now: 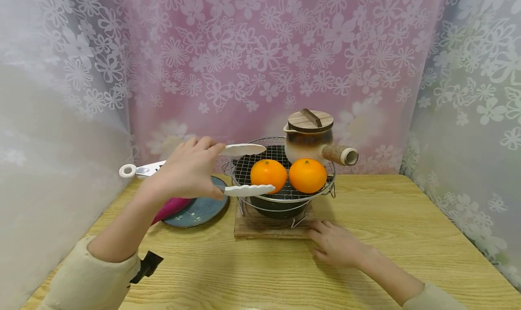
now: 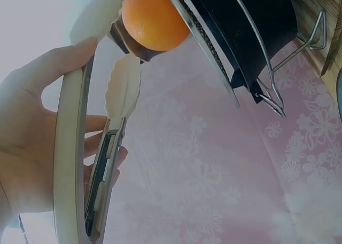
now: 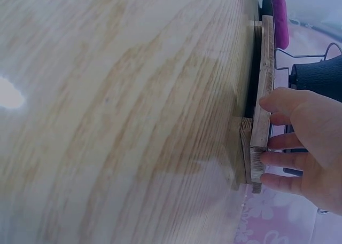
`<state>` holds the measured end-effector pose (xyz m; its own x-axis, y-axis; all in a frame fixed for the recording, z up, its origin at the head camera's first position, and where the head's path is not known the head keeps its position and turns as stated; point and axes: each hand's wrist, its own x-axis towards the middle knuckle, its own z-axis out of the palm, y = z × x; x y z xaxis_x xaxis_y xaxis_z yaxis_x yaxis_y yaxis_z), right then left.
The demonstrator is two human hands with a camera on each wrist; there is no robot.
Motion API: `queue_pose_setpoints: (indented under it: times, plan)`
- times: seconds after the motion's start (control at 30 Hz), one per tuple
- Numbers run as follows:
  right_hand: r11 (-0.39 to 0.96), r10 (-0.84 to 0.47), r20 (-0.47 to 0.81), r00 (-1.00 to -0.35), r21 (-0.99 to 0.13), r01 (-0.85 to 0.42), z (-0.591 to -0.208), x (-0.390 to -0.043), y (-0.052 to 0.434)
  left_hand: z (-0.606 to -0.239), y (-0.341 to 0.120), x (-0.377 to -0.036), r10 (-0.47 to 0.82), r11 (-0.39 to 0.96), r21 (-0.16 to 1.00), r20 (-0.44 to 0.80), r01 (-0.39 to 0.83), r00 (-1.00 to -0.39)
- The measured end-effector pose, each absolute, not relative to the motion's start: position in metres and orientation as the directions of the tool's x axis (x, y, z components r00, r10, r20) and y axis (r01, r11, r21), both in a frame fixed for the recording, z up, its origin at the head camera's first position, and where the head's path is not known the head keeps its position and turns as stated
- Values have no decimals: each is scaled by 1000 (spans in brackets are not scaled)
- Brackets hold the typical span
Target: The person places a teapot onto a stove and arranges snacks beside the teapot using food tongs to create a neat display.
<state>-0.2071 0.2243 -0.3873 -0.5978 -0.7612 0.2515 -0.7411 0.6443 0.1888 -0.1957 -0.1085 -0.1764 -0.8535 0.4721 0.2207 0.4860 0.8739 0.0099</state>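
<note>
My left hand (image 1: 189, 172) grips a pair of white tongs (image 1: 240, 169) by the arms. The tongs are spread, with one tip on each side of the left orange (image 1: 268, 174), which lies on a round wire grill (image 1: 281, 158). A second orange (image 1: 308, 175) lies beside it. In the left wrist view the tongs (image 2: 120, 89) point at the orange (image 2: 152, 17). My right hand (image 1: 338, 244) lies flat on the table, fingers (image 3: 280, 158) touching the edge of the wooden board (image 3: 262, 94) under the stove.
A brown clay teapot (image 1: 309, 135) with a wooden lid and side handle stands at the grill's back. A blue plate (image 1: 201, 209) with a pink-purple object (image 1: 171, 207) sits left of the black stove (image 1: 278, 208). Flowered curtains enclose the wooden table (image 1: 407, 237).
</note>
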Motion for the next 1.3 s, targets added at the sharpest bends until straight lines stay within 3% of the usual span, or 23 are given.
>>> queue_pose_setpoints:
  times: [0.7, 1.3]
  plan:
    - [641, -764, 243, -598, 176, -747, -391, -216, 227, -183, -138, -214, 302, 901, 242, 248, 361, -920]
    - [641, -766, 233, -599, 213, -737, -391, -218, 227, -205, -171, -232, 166, 917, 320, 233, 236, -958]
